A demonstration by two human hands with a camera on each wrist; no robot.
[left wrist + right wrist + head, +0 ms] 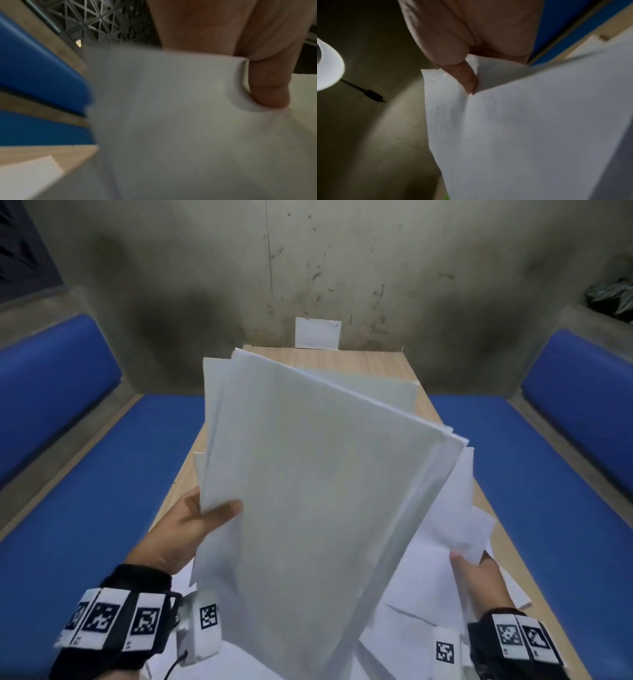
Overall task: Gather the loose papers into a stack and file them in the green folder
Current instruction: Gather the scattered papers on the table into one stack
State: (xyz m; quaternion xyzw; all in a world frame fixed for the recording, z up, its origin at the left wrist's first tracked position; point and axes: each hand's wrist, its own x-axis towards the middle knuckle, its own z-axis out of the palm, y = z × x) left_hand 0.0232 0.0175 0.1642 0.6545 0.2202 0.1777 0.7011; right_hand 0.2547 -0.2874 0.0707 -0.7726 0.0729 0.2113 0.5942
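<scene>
Stained concrete wall [205, 251], blue benches [85, 508] both sides, narrow wood table [387, 364] btwn.

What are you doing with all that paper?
A person is gathering loose white paper sheets off a long wooden table. The left hand holds up an uneven bundle of white sheets, thumb on top. The right hand pinches a crumpled white sheet by its corner. No green folder is in sight.

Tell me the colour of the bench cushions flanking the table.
Blue; the bench cushions show best in the head view, on both sides of the wooden table.
</scene>
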